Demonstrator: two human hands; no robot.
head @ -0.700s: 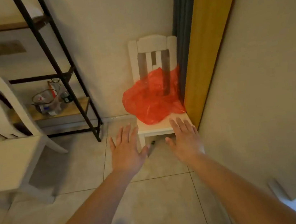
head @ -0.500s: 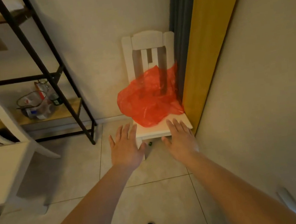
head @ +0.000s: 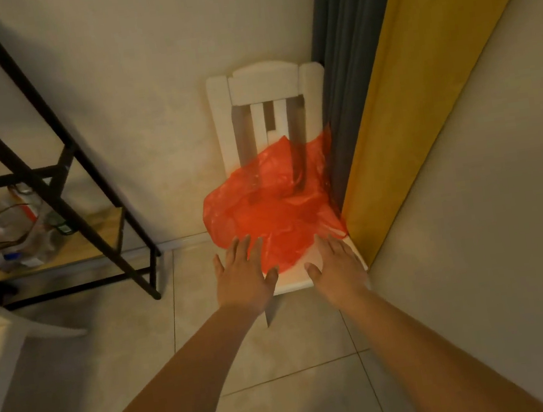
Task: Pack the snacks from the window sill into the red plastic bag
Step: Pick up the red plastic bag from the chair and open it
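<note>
Red and thin, the plastic bag lies crumpled on the seat of a small white chair that stands in the corner of the room, with its back against the wall and a grey curtain and a yellow curtain just beside it. The bag covers most of the seat and hangs a little over the left edge; part of it leans up on the slats of the chair back.

Both hands are stretched out flat, with the fingers straight and a little spread, and they hold nothing. The left hand is at the front left corner of the seat, its fingertips at the edge of the bag; I cannot tell if they already touch it. The right hand is over the front right corner of the seat, near the bag.

I think the danger here is the thin film. If only one layer is pinched, the mouth may stay closed, and a hard pull could tear it or catch it on the slats.

The bag looks flat and seems to have nothing inside, but the folds hide its opening. The snacks and the window sill are not in view. On the lower board of a black metal shelf, at the left, a clear container holds small packets that I cannot identify.
</note>
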